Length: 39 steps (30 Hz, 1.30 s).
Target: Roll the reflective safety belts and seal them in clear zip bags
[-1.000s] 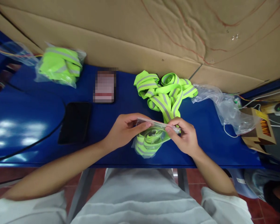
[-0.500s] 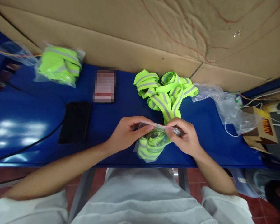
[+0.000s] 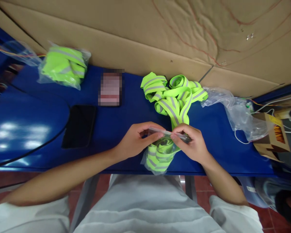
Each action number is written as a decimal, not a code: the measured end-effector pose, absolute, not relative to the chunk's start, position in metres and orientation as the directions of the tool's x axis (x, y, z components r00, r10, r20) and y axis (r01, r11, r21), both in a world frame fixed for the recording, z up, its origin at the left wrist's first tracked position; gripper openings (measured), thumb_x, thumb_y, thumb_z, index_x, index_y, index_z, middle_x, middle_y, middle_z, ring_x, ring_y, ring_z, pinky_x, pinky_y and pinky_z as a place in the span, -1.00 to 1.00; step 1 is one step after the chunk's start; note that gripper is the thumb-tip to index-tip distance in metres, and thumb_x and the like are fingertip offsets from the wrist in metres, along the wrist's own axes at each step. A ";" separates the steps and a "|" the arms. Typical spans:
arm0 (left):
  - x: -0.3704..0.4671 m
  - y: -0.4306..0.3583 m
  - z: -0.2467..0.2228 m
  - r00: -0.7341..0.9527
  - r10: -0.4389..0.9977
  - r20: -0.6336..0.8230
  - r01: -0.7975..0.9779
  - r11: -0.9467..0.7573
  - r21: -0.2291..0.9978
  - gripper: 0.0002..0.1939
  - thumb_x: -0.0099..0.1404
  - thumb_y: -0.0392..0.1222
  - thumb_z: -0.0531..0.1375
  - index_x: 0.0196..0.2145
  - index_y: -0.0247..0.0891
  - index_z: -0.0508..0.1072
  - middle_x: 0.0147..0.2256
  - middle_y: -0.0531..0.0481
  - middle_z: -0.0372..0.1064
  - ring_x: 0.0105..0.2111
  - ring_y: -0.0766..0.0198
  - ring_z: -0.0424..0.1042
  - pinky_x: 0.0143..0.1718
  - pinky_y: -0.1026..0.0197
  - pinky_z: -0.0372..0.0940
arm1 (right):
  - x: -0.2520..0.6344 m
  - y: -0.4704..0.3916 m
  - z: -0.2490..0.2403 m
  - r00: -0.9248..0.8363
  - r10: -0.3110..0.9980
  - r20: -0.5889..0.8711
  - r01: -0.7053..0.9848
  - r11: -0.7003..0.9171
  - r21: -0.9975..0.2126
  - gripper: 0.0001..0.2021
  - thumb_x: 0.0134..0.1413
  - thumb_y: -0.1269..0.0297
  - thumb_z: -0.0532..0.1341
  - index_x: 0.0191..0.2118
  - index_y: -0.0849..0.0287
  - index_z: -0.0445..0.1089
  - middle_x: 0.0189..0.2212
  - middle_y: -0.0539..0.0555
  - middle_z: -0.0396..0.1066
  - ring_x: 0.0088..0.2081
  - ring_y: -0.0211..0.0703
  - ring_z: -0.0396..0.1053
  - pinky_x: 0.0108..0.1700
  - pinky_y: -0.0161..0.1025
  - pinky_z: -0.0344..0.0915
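Note:
Both hands pinch the top edge of a clear plastic bag (image 3: 147,165) near the front of the blue table. Inside the bag lies a folded neon-yellow reflective strap (image 3: 160,158) with grey stripes. My left hand (image 3: 138,139) is closed on the left part of the bag's mouth, thumb on top. My right hand (image 3: 192,142) is closed on the right part, its fingertips close to the left ones. Just beyond the hands, a loose heap of the same neon reflective straps (image 3: 173,97) lies on the table, one length running down behind the right fingers.
A filled bag of neon straps (image 3: 64,66) sits at the back left. Two phone-like devices, one blurred (image 3: 110,89) and one black (image 3: 79,126), lie left of the hands. Empty plastic bags (image 3: 244,116) and a cardboard box (image 3: 271,132) are at the right. A black cable (image 3: 50,139) crosses the left side.
The bag and both pinching hands have shifted slightly; the bag now hangs a little lower and to the right. The whole view has moved slightly.

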<state>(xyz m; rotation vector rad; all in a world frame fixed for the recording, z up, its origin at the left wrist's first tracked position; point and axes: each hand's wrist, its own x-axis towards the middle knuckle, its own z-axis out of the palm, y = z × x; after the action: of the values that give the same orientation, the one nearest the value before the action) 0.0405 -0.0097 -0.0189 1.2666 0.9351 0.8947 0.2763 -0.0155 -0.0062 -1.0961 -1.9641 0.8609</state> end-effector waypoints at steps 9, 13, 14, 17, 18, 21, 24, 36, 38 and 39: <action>0.044 -0.010 -0.026 0.362 0.932 0.010 0.063 -0.035 0.997 -0.76 0.40 -0.04 0.33 -0.21 -0.27 0.67 -0.30 0.00 0.63 -0.34 0.36 0.53 -0.31 0.38 0.34 | 0.275 -0.014 -0.006 -0.458 0.842 0.285 0.456 0.498 -0.737 -0.95 0.32 0.39 0.29 -0.19 0.10 0.42 -0.35 -0.02 0.47 -0.34 -0.28 0.42 -0.28 -0.31 0.32; 0.045 -0.007 -0.034 0.373 0.928 -0.006 0.080 -0.026 0.996 -0.78 0.41 -0.06 0.31 -0.19 -0.27 0.67 -0.29 0.02 0.64 -0.33 0.37 0.54 -0.30 0.40 0.33 | 0.276 -0.010 -0.011 -0.483 0.829 0.283 0.493 0.524 -0.694 -0.95 0.33 0.37 0.30 -0.18 0.11 0.41 -0.31 -0.01 0.48 -0.28 -0.26 0.45 -0.21 -0.30 0.34; 0.045 -0.007 -0.035 0.380 0.925 -0.013 0.083 -0.020 0.996 -0.77 0.41 -0.06 0.31 -0.19 -0.27 0.67 -0.29 0.03 0.64 -0.32 0.36 0.55 -0.29 0.40 0.34 | 0.277 -0.009 -0.012 -0.489 0.826 0.282 0.498 0.529 -0.687 -0.95 0.33 0.36 0.30 -0.16 0.11 0.42 -0.28 -0.01 0.50 -0.26 -0.25 0.47 -0.18 -0.30 0.35; 0.045 -0.005 -0.039 0.398 0.917 -0.007 0.086 -0.030 0.996 -0.78 0.42 -0.07 0.31 -0.18 -0.26 0.68 -0.23 0.03 0.66 -0.25 0.34 0.59 -0.21 0.41 0.37 | 0.278 -0.008 -0.014 -0.499 0.824 0.270 0.508 0.530 -0.679 -0.97 0.37 0.34 0.29 -0.13 0.09 0.44 -0.25 0.00 0.53 -0.23 -0.24 0.49 -0.17 -0.30 0.36; 0.045 -0.004 -0.040 0.400 0.917 0.000 0.088 -0.039 0.995 -0.78 0.42 -0.07 0.31 -0.17 -0.25 0.69 -0.21 0.03 0.67 -0.22 0.33 0.60 -0.18 0.41 0.38 | 0.278 -0.008 -0.014 -0.500 0.824 0.266 0.511 0.529 -0.677 -0.98 0.38 0.34 0.28 -0.13 0.09 0.44 -0.26 0.00 0.53 -0.24 -0.24 0.49 -0.18 -0.30 0.36; 0.044 -0.004 -0.041 0.397 0.918 0.019 0.118 -0.072 0.990 -0.79 0.42 -0.08 0.31 -0.16 -0.24 0.69 -0.20 0.04 0.67 -0.21 0.32 0.61 -0.17 0.41 0.38 | 0.279 -0.009 -0.015 -0.513 0.818 0.260 0.521 0.537 -0.664 -0.99 0.40 0.34 0.25 -0.12 0.11 0.43 -0.28 0.01 0.50 -0.25 -0.24 0.47 -0.20 -0.30 0.34; 0.043 -0.003 -0.042 0.404 0.913 0.047 0.150 -0.117 0.982 -0.79 0.44 -0.10 0.29 -0.18 -0.25 0.69 -0.23 0.05 0.67 -0.24 0.34 0.60 -0.20 0.41 0.37 | 0.280 -0.009 -0.016 -0.550 0.796 0.252 0.510 0.559 -0.653 -0.97 0.42 0.36 0.22 -0.13 0.12 0.41 -0.30 0.02 0.44 -0.28 -0.24 0.42 -0.20 -0.29 0.33; 0.034 0.006 -0.046 0.624 0.778 0.065 0.214 -0.251 0.944 -0.69 0.53 -0.08 0.16 -0.07 -0.29 0.66 -0.30 0.04 0.64 -0.38 0.38 0.52 -0.34 0.41 0.26 | 0.278 -0.008 -0.018 -0.582 0.782 0.225 0.464 0.546 -0.697 -0.97 0.40 0.38 0.24 -0.15 0.14 0.43 -0.29 0.01 0.48 -0.25 -0.28 0.43 -0.19 -0.32 0.32; 0.030 0.009 -0.044 0.671 0.731 0.123 0.232 -0.364 0.902 -0.66 0.57 -0.10 0.10 -0.07 -0.33 0.64 -0.40 0.06 0.58 -0.47 0.43 0.45 -0.41 0.41 0.19 | 0.277 -0.008 -0.017 -0.580 0.783 0.226 0.456 0.542 -0.706 -0.97 0.40 0.38 0.25 -0.15 0.14 0.44 -0.30 0.00 0.49 -0.26 -0.28 0.43 -0.19 -0.32 0.32; 0.028 0.009 -0.043 0.679 0.719 0.149 0.243 -0.412 0.878 -0.65 0.57 -0.10 0.09 -0.10 -0.34 0.63 -0.44 0.07 0.54 -0.50 0.44 0.41 -0.43 0.41 0.17 | 0.277 -0.009 -0.016 -0.579 0.783 0.228 0.449 0.540 -0.712 -0.97 0.39 0.37 0.26 -0.15 0.13 0.45 -0.30 0.00 0.49 -0.27 -0.29 0.43 -0.20 -0.33 0.32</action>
<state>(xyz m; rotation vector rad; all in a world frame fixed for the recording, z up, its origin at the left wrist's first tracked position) 0.0276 0.0089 -0.0429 1.9713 0.7456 0.6526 0.2771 -0.0085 -0.0162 -0.9941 -2.2448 0.8241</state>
